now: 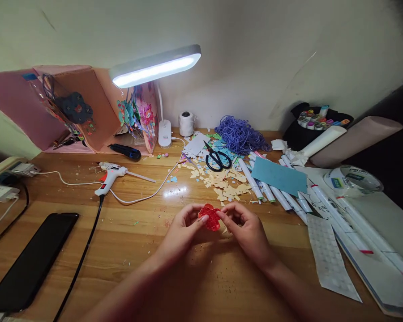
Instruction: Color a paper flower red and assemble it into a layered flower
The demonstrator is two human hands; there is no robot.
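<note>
A small red cut-out with a scalloped, petal-like edge [211, 219] is held just above the wooden desk, at the lower middle of the view. My left hand [184, 228] pinches its left side between thumb and fingers. From the other side, my right hand [246, 226] grips the right edge, thumb on the face of the piece. The fingers curled behind it are partly hidden. Yellow paper scraps [226, 184] and black-handled scissors [217, 157] lie beyond the hands.
A white hot glue gun [112, 175] with its cord lies left, near a phone [33, 259] and a utility knife [125, 151]. A lit lamp [157, 67] overhangs the desk. Purple cord [238, 134], markers [251, 181], blue card [279, 175] and a tape roll [352, 179] sit right.
</note>
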